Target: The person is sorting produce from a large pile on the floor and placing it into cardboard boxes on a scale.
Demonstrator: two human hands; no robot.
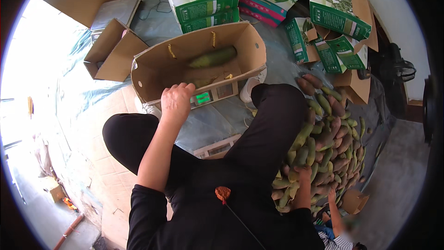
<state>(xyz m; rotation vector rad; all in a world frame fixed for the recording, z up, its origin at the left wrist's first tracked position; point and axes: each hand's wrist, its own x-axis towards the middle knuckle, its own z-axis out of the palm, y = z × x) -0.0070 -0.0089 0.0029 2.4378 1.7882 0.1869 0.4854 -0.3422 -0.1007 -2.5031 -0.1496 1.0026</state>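
Observation:
An open cardboard box (199, 34) with yellow rope handles stands in front of me, a green radish (215, 58) lying inside. My left hand (177, 99) is closed over the box's near left edge. Beneath the box is a scale (203, 98) with a lit green display. To my right spreads a heap of green radishes (326, 148), many with brownish, soil-coloured skin. Reaching down beside my leg, my right hand (303, 172) has its fingers curled at a radish on the heap's near left side; the fingertips are partly hidden.
Printed green and white boxes (199, 0) stand at the back, more of them (342, 9) at the back right. A smaller open carton (113, 51) is left of the box. Another person's hand (332, 196) touches the heap at lower right. A black fan (397, 67) stands far right.

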